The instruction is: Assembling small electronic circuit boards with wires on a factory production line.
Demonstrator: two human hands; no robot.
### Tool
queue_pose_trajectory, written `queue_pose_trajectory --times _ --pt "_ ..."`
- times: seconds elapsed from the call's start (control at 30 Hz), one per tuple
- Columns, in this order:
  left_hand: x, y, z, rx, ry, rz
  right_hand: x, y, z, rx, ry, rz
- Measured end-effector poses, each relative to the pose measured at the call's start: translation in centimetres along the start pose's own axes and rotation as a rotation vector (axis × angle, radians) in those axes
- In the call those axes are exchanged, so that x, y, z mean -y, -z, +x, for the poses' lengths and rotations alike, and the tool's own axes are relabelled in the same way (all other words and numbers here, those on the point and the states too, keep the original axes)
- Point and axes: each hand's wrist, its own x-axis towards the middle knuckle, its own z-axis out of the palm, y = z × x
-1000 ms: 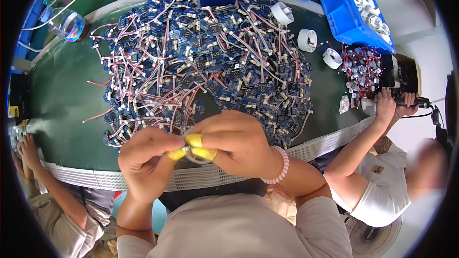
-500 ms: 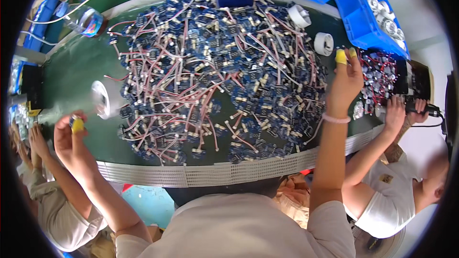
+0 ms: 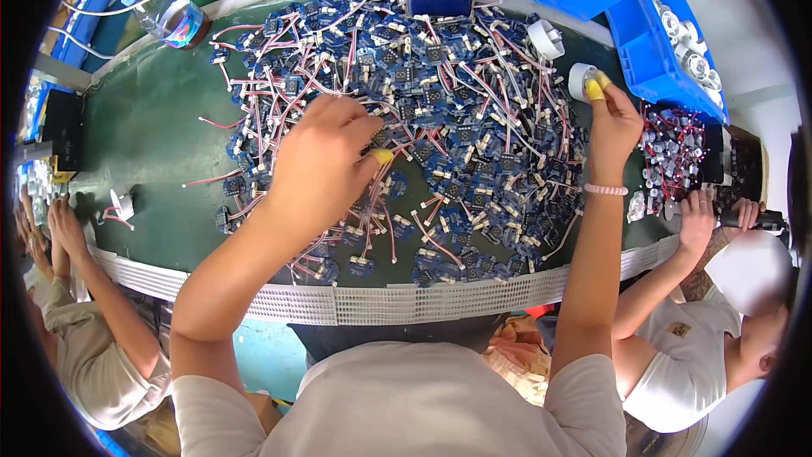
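My left hand [image 3: 326,152] reaches over the pile of small blue circuit boards with red-and-white wires [image 3: 474,131]. Its fingers are bent and closed at the pile, a yellow cover on the thumb; whatever they hold is hidden. On the right, my right hand [image 3: 613,123], with yellow covers on its fingertips, grips the rim of a white round plastic housing [image 3: 580,81]. Another white housing [image 3: 545,39] lies just beyond it. At the far left of the green surface rests a white housing [image 3: 123,204] with wires sticking out.
Blue bins [image 3: 664,59] holding white housings stand at the back right. Small parts with red wires [image 3: 672,152] are heaped beside a co-worker's hands [image 3: 698,216]. Another person's hand [image 3: 66,224] is at the left edge. A white slotted edging [image 3: 381,305] runs along the front.
My left hand has moved from the left side to the pile. The blurred white housing has shifted left and now lies there. My right hand has closed on a white housing.
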Motion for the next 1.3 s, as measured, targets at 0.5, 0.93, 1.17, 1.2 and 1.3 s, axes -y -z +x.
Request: queue_pose_trajectory --times 0.5,0.93,1.17,1.2,1.3 --pt "0.1 1.8 -2.0 -0.191 0.395 -0.707 7.2 -0.6 -2.2 -0.013 0.022 0.148" --pt "-2.9 0.6 -4.4 -0.175 0.595 -1.284 14.1 -9.0 -11.4 0.68 0.206 0.063" --pt "-2.4 0.9 -4.8 -0.104 0.506 -1.218 14.4 -9.1 -11.5 0.751 0.279 0.012" --pt "-2.7 1.1 -4.8 -0.124 0.528 -1.201 14.5 -9.0 -11.3 0.761 0.296 -0.005" --pt "-2.7 1.3 -4.9 -0.135 0.515 -1.125 15.1 -8.7 -10.8 0.796 0.315 -0.034"
